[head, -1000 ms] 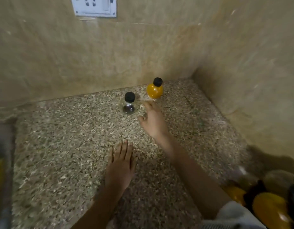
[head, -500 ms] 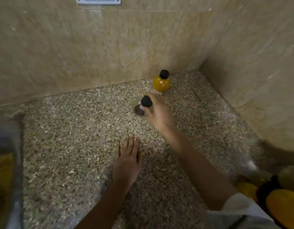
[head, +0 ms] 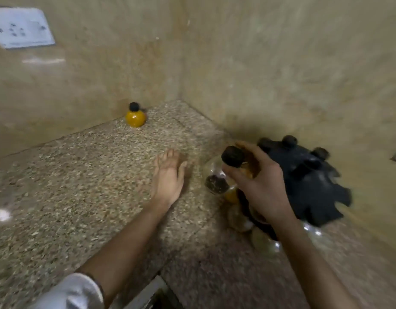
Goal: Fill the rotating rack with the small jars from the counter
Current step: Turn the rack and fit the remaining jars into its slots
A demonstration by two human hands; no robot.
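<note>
Jar (head: 217, 181) in right hand (head: 262, 188), beside black rack (head: 308, 181)

1 jar (head: 135, 118) stands at the counter (head: 70, 186) corner, well left of the rack (head: 310, 181).

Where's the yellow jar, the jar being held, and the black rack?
Yellow jar (head: 135, 118): head view, its round belly.
Held jar (head: 216, 184): head view, its dark contents.
Black rack (head: 310, 188): head view, its top disc.
</note>
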